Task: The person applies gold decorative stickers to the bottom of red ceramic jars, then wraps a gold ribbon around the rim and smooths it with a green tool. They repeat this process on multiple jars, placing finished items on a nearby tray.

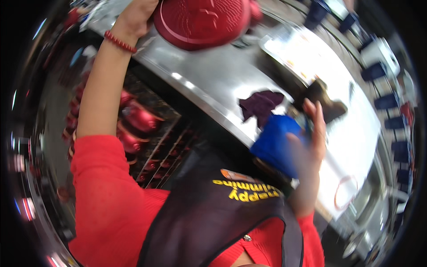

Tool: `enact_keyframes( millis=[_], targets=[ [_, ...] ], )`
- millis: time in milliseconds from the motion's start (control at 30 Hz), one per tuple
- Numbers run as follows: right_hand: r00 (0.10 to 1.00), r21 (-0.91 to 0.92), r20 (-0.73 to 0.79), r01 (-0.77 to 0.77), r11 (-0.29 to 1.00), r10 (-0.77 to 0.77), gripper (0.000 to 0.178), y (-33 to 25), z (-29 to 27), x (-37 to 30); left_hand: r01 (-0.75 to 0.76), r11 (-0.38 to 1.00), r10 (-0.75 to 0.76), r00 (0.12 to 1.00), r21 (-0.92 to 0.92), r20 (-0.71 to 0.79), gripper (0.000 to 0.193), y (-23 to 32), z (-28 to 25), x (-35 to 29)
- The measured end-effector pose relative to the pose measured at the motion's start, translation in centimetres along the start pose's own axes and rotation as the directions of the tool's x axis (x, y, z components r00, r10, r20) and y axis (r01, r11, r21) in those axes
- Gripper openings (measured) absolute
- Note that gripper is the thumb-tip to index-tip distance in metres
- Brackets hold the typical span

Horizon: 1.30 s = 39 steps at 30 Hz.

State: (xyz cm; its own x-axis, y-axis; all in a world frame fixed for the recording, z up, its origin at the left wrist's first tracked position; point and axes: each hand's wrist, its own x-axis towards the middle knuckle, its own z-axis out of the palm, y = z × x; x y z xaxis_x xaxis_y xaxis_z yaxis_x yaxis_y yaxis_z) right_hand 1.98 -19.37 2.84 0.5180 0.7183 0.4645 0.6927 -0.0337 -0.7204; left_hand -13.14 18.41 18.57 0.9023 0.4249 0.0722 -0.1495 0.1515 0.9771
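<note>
My left hand (138, 20) reaches up to the far left, a red beaded bracelet on its wrist. It grips the left side of a red pot (202, 20), which is tilted so that a broad, textured face shows. The pot and the fingers run partly out of view at the top. My right hand (309, 147) is raised on the right, blurred, with its fingers stretched and apart and nothing in them. Close beside it is a bright blue object (276, 143), whose kind I cannot make out. A dark purple cloth (261, 106) lies on the metal worktop (195, 71) beyond.
Under the worktop, on the left, a rack holds several red pots (141, 119). A shallow light tray (298, 51) and a dark brown object (327, 101) are on the right. Beside them spreads a white surface (344, 147). Several dark blue bins (386, 101) line the far right.
</note>
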Motion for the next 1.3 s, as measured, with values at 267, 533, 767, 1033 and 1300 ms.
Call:
enact_keyframes(
  millis=[267,533,767,1033,1300],
  targets=[
    [0.946,-0.058,-0.278,-0.188,0.98,0.165,0.102,1.0,-1.7,-7.6,0.32,0.942,-0.215,0.811,-0.105,0.544,0.041,-17.8,18.9,4.1],
    [0.909,-0.17,-0.091,-0.417,0.893,0.407,0.064,2.8,-7.1,-7.6,0.186,0.932,-0.269,0.93,0.312,0.25,0.051,-21.5,20.1,5.2],
    [0.99,-0.715,0.139,0.079,0.695,0.031,0.043,14.6,-13.0,10.1,0.126,0.986,-0.158,0.926,0.112,0.343,0.056,-21.8,19.3,1.9],
    [0.921,-0.914,0.275,0.162,0.373,0.276,0.054,23.2,-7.8,19.6,0.062,0.981,-0.11,0.959,0.186,0.261,0.064,-22.0,19.4,1.7],
    [0.939,-0.956,0.11,0.011,0.293,0.325,0.042,23.6,-15.7,13.6,0.161,0.978,-0.195,0.934,0.133,0.298,0.062,-22.1,19.3,2.2]
  ],
)
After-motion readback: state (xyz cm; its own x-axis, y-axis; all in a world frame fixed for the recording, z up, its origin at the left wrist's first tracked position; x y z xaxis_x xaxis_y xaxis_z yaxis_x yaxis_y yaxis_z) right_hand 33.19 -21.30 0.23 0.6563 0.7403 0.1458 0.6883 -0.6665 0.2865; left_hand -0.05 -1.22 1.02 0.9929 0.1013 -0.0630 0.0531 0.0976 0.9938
